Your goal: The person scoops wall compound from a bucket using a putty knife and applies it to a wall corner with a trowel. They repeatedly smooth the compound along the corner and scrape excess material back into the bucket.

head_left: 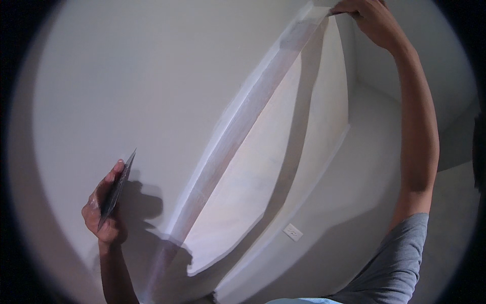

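My left hand (105, 207) is closed round a flat, dark metal plate (117, 190), seen nearly edge-on and tilted with its tip up. It is held in front of the pale wall, casting a shadow on it. My right hand (372, 20) is raised to the top right, its fingers closed on a thin scraper (332, 13) that is mostly hidden. The scraper lies at the upper end of a long, whitish strip of filler (238, 124), which slants along the seam between two wall surfaces. Whitish smears mark my left fingers.
Right of the strip is a cream-coloured panel (243, 187) crossed by a dark shadow band. A white electrical outlet (293, 232) sits on the grey wall (354, 202) lower right. The broad pale wall (136, 81) fills the left.
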### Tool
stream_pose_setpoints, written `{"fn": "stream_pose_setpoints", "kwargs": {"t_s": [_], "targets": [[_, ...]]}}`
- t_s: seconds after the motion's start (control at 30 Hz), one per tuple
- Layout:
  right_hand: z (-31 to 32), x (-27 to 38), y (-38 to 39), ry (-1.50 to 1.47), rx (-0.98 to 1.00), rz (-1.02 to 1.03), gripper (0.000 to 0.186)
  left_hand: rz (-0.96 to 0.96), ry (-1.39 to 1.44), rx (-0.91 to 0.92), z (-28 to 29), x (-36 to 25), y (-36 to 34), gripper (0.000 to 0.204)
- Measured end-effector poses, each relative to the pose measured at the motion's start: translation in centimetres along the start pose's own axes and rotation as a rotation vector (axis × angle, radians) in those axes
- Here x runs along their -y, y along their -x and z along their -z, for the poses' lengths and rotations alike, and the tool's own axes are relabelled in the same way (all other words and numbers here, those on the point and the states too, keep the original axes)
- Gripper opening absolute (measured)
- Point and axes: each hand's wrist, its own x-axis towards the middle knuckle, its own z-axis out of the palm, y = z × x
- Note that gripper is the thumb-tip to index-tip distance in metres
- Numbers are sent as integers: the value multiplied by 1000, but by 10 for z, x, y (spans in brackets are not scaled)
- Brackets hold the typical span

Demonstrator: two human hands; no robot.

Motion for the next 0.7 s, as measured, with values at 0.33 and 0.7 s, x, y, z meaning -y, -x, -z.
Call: {"fn": "stream_pose_setpoints", "kwargs": {"t_s": [0.33,0.7], "targets": [[-31,13,-67,251,121,128,38,-34,-5,15,-1,-8,-7,36],[-30,16,-79,346,202,141,34,51,-164,-9,1,-18,-6,35]]}}
